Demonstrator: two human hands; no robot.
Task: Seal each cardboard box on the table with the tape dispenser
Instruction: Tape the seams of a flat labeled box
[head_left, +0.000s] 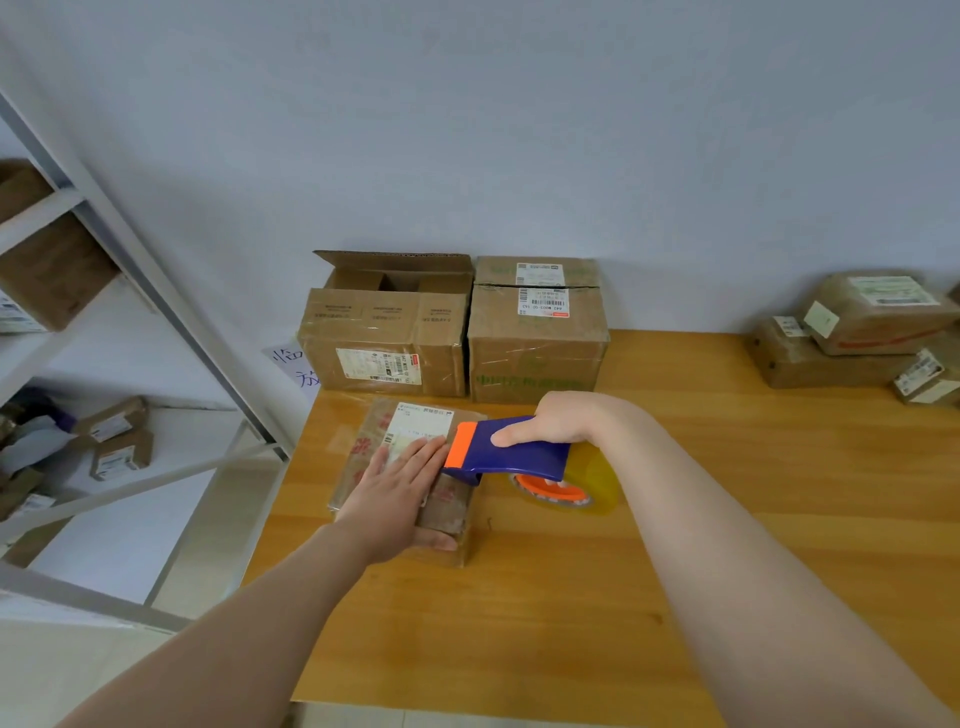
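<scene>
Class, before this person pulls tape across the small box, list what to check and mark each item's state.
1. Small box steadied: ok, left hand presses flat on it.
2. Tape dispenser gripped: ok, right hand holds it.
3. Orange end touching box: cannot tell.
4. Left fingers clear of it: not ok, right beside it.
5. Tape on roll: ok.
6. Back-left box flaps shut: not ok, open.

Soft even light, wide-angle edge distortion
</scene>
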